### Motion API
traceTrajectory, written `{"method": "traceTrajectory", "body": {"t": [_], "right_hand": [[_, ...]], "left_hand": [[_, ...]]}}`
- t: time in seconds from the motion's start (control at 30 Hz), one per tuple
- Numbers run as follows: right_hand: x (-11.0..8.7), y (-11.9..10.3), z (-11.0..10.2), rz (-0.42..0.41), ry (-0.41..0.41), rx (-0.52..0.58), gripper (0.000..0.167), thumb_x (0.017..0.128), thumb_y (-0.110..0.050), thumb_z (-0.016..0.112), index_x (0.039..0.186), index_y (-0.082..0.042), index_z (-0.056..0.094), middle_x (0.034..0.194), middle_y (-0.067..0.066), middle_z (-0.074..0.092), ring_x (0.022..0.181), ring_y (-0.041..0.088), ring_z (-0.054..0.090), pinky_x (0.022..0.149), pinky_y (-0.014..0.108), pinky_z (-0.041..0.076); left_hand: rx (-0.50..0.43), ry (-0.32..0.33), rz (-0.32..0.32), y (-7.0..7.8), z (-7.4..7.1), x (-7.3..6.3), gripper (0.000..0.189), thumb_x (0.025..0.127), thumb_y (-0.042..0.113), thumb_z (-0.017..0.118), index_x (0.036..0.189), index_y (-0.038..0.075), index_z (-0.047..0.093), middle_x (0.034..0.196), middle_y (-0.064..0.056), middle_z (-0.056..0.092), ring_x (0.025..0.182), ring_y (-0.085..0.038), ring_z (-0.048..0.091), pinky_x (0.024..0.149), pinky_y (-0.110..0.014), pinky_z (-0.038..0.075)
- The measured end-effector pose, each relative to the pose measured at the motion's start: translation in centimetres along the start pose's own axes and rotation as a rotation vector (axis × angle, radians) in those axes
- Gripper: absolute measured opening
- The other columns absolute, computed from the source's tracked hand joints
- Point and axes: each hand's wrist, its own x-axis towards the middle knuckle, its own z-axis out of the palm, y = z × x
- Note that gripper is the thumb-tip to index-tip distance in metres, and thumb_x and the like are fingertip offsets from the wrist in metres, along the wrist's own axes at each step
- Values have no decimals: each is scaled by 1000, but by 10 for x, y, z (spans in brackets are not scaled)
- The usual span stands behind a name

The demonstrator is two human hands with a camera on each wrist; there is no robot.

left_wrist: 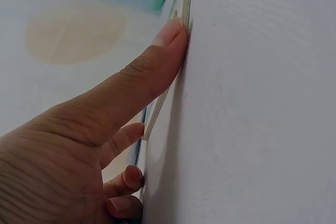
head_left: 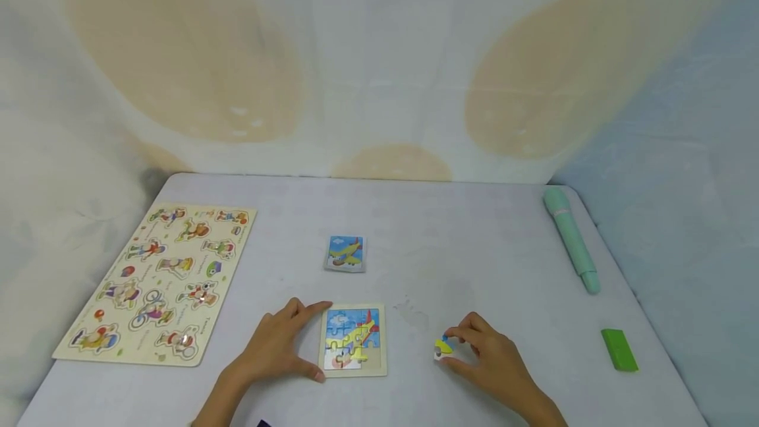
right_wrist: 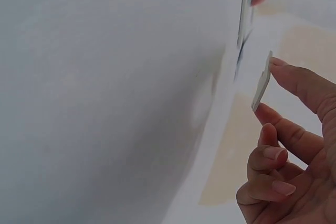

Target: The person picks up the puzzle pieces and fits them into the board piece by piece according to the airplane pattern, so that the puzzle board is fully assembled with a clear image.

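A small wooden-framed jigsaw puzzle (head_left: 384, 341) with an airplane picture lies flat on the table, a gap at its lower right corner. My left hand (head_left: 279, 341) holds its left side, index fingertip at the upper corner and thumb at the lower one; the left wrist view shows the thumb (left_wrist: 142, 77) against the frame's edge. To the right of the puzzle, my right hand (head_left: 489, 358) pinches a yellow, white and blue puzzle piece (head_left: 442, 348) between thumb and index finger. Edge-on in the right wrist view, the thin piece (right_wrist: 262, 81) is held clear of the table.
Behind the puzzle lies a small airplane picture card (head_left: 345, 254). A large wooden peg puzzle board (head_left: 204, 321) with several figures covers the left side of the table (head_left: 450, 236). Along the right edge are a mint-green microphone-shaped object (head_left: 572, 239) and a green block (head_left: 619, 350).
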Motion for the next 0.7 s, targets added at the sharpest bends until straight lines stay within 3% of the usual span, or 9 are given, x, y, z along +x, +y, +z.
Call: {"method": "traceTrajectory", "body": {"t": [0.33,0.7], "right_hand": [[12,-18,16,-74,-59,33,32,71,-25,89,99,-19,74,91,-14,52,64,-1,43,54,14,35],[26,-45,31,-72,-183,47,33,74,-24,87,104,-14,75,93,-12,51,77,2,53,64,16,44]], "left_hand": [[18,9,19,-1,-1,-1,114,42,74,84,145,41,47,89,9,35,73,-8,35,66,-29,25],[11,16,27,0,-1,-2,114,42,72,85,145,39,47,89,10,35,72,-7,35,67,-29,25]]}}
